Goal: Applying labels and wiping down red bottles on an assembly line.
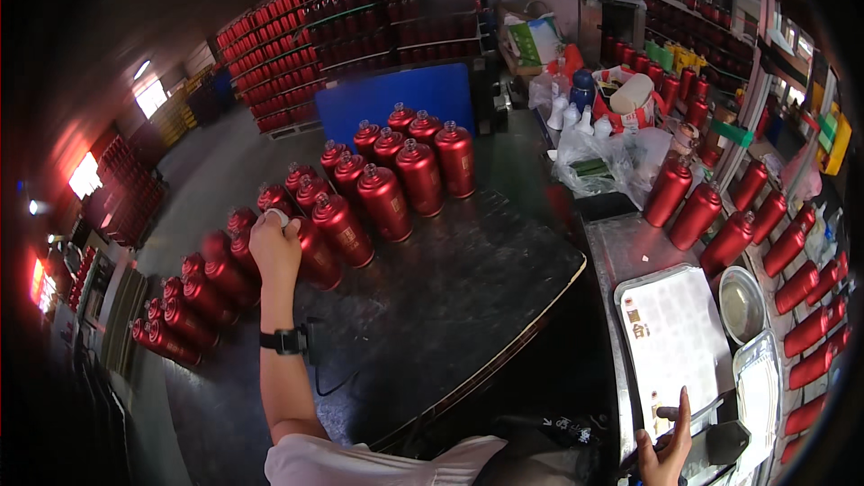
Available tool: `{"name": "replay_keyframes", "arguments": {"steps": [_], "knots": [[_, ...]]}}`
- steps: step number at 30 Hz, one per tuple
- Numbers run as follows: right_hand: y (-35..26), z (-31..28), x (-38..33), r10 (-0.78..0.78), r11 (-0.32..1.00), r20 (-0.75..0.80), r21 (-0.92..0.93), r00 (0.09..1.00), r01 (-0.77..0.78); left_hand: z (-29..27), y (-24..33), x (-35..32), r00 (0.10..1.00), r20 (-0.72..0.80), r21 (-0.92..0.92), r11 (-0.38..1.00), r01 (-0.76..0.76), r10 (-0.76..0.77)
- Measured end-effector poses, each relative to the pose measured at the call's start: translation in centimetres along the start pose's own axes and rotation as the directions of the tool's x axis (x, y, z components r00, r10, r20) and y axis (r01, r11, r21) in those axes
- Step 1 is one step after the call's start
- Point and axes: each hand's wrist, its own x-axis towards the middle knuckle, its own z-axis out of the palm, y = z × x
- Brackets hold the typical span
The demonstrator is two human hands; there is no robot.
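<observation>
My left hand [274,247] reaches over the row of glossy red bottles [382,202] on the dark table. Its fingers are closed, with a small pale piece showing at the fingertips, too small to name. Just right of that hand stands a red bottle [317,258], its top partly hidden by the fingers. My right hand [666,454] is at the lower right, index finger and thumb stretched apart. It hovers at the near edge of a white sheet of labels [679,333] lying in a tray. A dark piece lies by its fingers.
The dark table [423,306] has a curved edge toward me. A metal bowl [742,304] and a second tray [758,387] sit right of the sheet. More red bottles [697,216] stand beyond. Plastic bags [603,157], white spray bottles and a blue panel [405,94] are farther back.
</observation>
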Motion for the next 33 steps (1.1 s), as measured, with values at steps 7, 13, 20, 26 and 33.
{"name": "replay_keyframes", "arguments": {"steps": [7, 13, 20, 26, 33], "knots": [[2.2, 0.4, 0.4, -0.046, 0.996, -0.096, -0.080, 0.994, 0.038, 5.2, -5.1, -0.6, 0.995, 0.040, -0.060, 0.994, 0.095, -0.093], [8.5, 0.1, 0.5, -0.222, 0.936, -0.150, -0.308, 0.963, 0.168, 5.5, -5.8, 0.5, 0.981, 0.165, -0.046, 0.993, 0.108, -0.100], [8.0, -0.2, -1.2, -0.107, 0.984, -0.235, -0.162, 0.966, 0.069, 6.1, -7.3, 0.2, 0.967, 0.234, -0.168, 0.975, 0.144, -0.102], [6.9, -0.7, -2.4, -0.025, 0.996, -0.198, 0.075, 0.980, 0.041, 6.5, -9.1, 0.0, 0.993, 0.055, -0.123, 0.986, 0.115, -0.109], [7.3, -1.9, -1.6, 0.198, 0.965, -0.113, -0.149, 0.974, -0.214, 5.3, -7.0, 0.2, 0.935, 0.296, -0.099, 0.967, 0.234, -0.195]]}}
